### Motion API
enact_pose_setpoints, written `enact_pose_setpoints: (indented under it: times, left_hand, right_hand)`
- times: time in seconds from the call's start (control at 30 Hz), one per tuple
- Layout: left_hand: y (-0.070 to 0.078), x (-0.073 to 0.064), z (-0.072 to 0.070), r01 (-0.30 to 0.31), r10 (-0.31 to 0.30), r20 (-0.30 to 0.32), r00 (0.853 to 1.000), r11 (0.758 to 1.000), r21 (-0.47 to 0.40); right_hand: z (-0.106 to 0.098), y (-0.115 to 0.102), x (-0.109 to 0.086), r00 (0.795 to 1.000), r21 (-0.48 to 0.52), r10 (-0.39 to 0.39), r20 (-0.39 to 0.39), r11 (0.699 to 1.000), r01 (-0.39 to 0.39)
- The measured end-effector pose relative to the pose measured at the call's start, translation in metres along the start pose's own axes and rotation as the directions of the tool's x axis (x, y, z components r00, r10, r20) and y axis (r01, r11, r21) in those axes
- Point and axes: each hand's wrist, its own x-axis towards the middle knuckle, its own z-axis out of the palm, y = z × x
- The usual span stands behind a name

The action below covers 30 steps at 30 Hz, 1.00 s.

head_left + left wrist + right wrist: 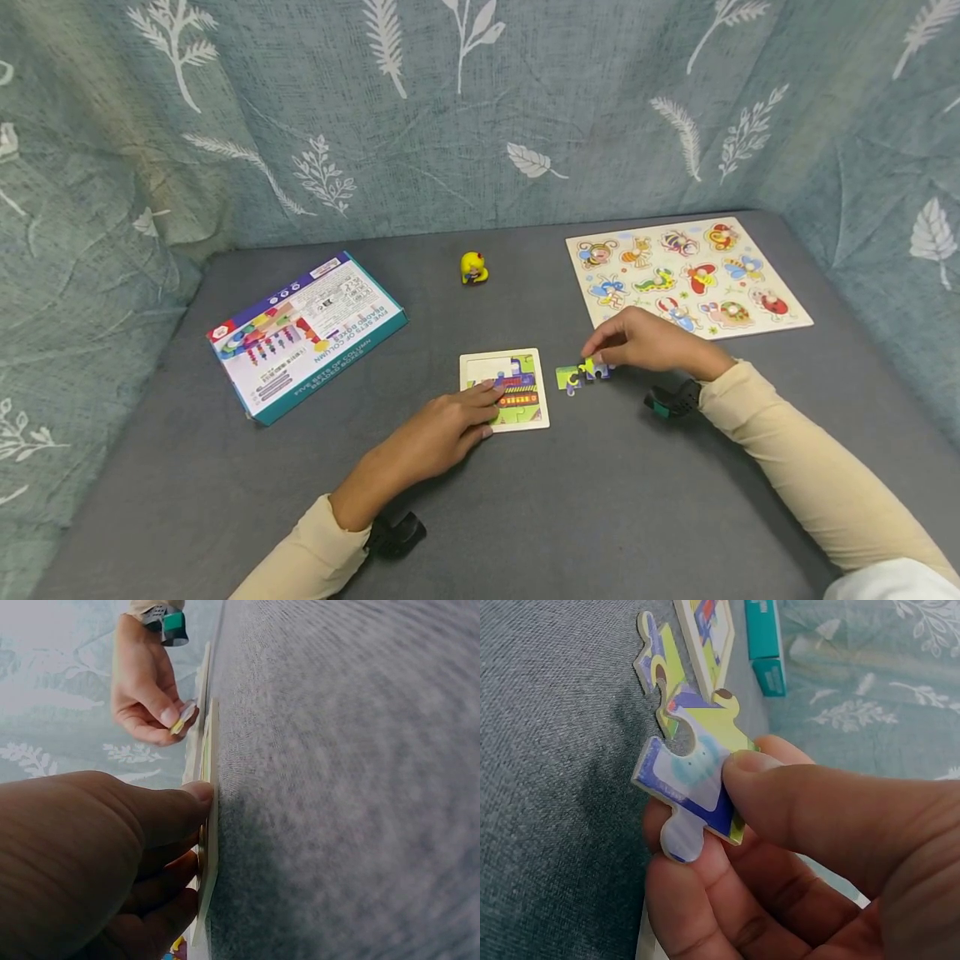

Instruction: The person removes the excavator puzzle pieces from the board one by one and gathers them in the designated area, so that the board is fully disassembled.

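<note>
A small square puzzle board (467, 360) lies on the table, partly filled with pieces of a purple and orange vehicle on green. My left hand (442, 429) rests on its left side, fingers over the pieces; in the left wrist view the thumb touches the near edge of the board (213, 750). Just right of the board, my right hand (648, 340) pinches a jigsaw piece (697, 761) between thumb and fingers. That piece is green, purple and pale blue, tilted up off the table. A loose green jigsaw piece (566, 377) lies between it and the board.
A larger wooden insect puzzle (652, 258) lies at the back right, just beyond my right hand. On the left is a boxed bead set (307, 333) with teal sides. A small yellow toy (473, 267) stands at the back middle. Patterned cloth (450, 125) hangs behind the table.
</note>
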Motion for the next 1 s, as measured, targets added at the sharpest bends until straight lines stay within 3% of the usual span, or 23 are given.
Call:
enact_pose_setpoints:
  times: [0.3,0.53,1.0]
  left_hand:
    - [0.0000,0.0008,-0.0003,0.000,0.000,0.016,1.000,1.000,-0.004]
    - [0.0000,0.0004,-0.0002,-0.011,0.011,-0.009,1.000,1.000,-0.005]
    - [0.0014,0.0001,-0.0009,-0.007,0.007,-0.003,1.000,1.000,-0.004]
  right_hand:
    - [0.0004,-0.0019,-0.0027,0.998,-0.032,-0.001,0.067,0.999,0.003]
    - [0.0007,-0.0043,-0.0019,0.998,-0.103,0.025,0.066,0.995,-0.018]
    - [-0.0065,-0.0067,-0.0048,0.999,-0.109,0.031,0.043,0.994,-0.026]
